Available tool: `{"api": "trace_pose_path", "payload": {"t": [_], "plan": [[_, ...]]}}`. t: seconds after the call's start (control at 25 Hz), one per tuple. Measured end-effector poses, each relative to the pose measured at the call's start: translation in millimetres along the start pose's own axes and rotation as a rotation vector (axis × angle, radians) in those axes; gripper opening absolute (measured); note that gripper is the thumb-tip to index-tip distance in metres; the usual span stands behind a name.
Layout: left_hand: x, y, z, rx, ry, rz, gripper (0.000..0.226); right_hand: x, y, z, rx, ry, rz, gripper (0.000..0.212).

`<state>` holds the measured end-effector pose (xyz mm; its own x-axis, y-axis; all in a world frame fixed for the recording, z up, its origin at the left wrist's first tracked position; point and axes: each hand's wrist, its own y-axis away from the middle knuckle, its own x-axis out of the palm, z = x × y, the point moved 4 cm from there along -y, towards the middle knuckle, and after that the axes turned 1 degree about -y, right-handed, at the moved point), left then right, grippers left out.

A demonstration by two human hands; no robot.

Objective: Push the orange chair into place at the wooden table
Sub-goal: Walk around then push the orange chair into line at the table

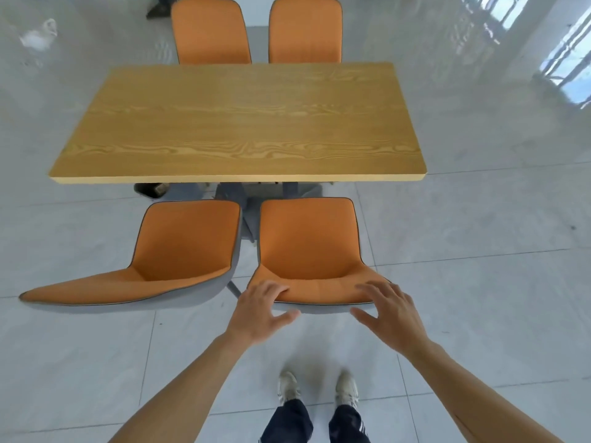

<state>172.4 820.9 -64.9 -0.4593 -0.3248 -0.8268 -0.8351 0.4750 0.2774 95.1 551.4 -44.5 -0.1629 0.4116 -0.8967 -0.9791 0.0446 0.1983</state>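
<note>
Bare forearms (pixel 179 378); dark white-striped trousers (pixel 348 425); pale worn sneakers (pixel 347 386).

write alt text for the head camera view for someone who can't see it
Both hands, left hand and right hand, rest on the backrest top of an orange chair facing a wooden table. Another orange chair stands beside it, two more across the table.

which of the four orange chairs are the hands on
The near-side orange padded chair on the right: the left hand and right hand rest on its backrest top; the other three stand untouched.
</note>
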Motion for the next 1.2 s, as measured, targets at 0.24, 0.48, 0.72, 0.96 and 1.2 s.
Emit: {"api": "trace_pose_path", "payload": {"t": [0.24, 0.48, 0.72, 0.96, 1.2], "plan": [[24.3, -7.7, -4.2, -0.114, -0.111, -0.069, 0.083, 29.5, -20.1, 2.0, 0.000, 0.101, 0.074, 0.070], [29.6, -15.4, 2.7, -0.109, -0.049, -0.169, 0.075, 35.6, -25.7, -0.1, -0.036, 0.099, 0.005, 0.071], [27.5, -19.1, 3.3, -0.051, -0.061, -0.180, 0.074, 34.2, -29.0, -1.7, -0.050, 0.103, 0.019, 0.069], [27.4, -18.4, 4.9, -0.022, -0.054, -0.165, 0.074, 35.9, -27.4, -2.6, -0.032, 0.129, 0.050, 0.073], [25.1, -20.5, 8.6, -0.021, -0.011, -0.059, 0.079, 34.0, -29.5, -2.3, 0.006, 0.172, 0.147, 0.083]]}}
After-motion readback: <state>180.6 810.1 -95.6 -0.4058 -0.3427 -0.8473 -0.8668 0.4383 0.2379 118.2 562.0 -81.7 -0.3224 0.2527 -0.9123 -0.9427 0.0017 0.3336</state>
